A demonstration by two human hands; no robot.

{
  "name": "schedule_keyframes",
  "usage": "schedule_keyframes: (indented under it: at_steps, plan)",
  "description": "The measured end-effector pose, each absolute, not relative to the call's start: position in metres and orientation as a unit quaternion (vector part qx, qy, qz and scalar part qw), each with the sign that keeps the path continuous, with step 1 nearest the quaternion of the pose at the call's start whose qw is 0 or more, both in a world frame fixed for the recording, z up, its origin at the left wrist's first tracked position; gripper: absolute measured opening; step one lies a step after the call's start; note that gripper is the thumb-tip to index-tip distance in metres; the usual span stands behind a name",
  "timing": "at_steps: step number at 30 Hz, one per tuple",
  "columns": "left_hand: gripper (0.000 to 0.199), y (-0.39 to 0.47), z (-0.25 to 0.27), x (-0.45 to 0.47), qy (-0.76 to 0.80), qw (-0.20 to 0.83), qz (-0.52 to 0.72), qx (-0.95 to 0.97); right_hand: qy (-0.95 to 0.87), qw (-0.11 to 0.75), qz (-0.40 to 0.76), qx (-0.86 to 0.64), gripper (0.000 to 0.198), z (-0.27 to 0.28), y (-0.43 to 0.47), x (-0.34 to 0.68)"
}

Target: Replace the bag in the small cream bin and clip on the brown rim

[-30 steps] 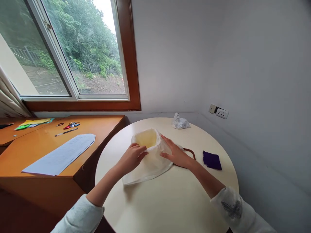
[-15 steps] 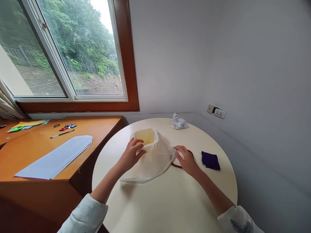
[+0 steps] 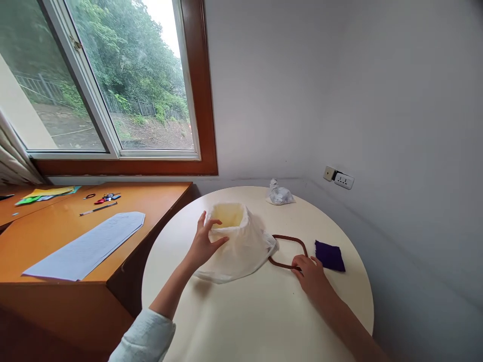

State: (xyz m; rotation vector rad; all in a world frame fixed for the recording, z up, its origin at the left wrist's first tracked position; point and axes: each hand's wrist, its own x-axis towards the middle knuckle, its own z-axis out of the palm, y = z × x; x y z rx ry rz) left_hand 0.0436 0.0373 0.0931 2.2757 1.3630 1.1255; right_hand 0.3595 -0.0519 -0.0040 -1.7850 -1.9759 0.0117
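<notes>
A white plastic bag [image 3: 241, 251] lines a yellow container [image 3: 228, 215] and is folded outward over its rim, hanging loosely around it. My left hand [image 3: 204, 244] is at the container's front left, thumb and fingers spread apart beside the rim; no firm hold on the bag shows. To the right, a brown rounded-square frame [image 3: 290, 237] lies on the table, its left end by the bag's gathered corner. My right hand [image 3: 310, 274] has its fingers closed on the frame's near right corner. The fingertips under it are partly hidden.
The round cream table [image 3: 249, 317] also bears a dark purple cloth [image 3: 329, 255] at the right and a tied clear bag [image 3: 279, 193] at the back. On the orange desk [image 3: 166, 196] lie paper sheets [image 3: 90, 246], a pen [image 3: 98, 209] and keys [image 3: 109, 197].
My right hand has let go of the bag's right corner and moved right and nearer, onto the brown frame. My left hand's fingers have spread wider at the rim.
</notes>
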Motion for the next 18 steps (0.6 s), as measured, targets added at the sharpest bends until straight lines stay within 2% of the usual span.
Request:
schedule_keyframes:
  at_steps: [4,7,11,15,18]
  plan:
    - [0.032,0.045,0.089,0.042,0.45,0.182,0.423,0.765,-0.73,0.2,-0.059,-0.65,0.014,0.033,-0.063,0.367]
    - [0.037,0.047,0.092,0.046,0.459,0.258,0.42,0.739,-0.715,0.183,-0.109,-0.666,0.016,0.069,-0.071,0.375]
    - [0.057,0.045,0.104,0.048,0.447,0.375,0.401,0.706,-0.685,0.223,-0.166,-0.674,0.018,0.106,-0.076,0.381]
    - [0.086,0.045,0.12,0.032,0.373,0.528,0.33,0.688,-0.679,0.279,-0.138,-0.666,0.017,0.133,-0.069,0.372]
    - [0.093,0.052,0.135,0.015,0.378,0.546,0.272,0.696,-0.696,0.312,-0.103,-0.638,0.013,0.15,-0.056,0.355]
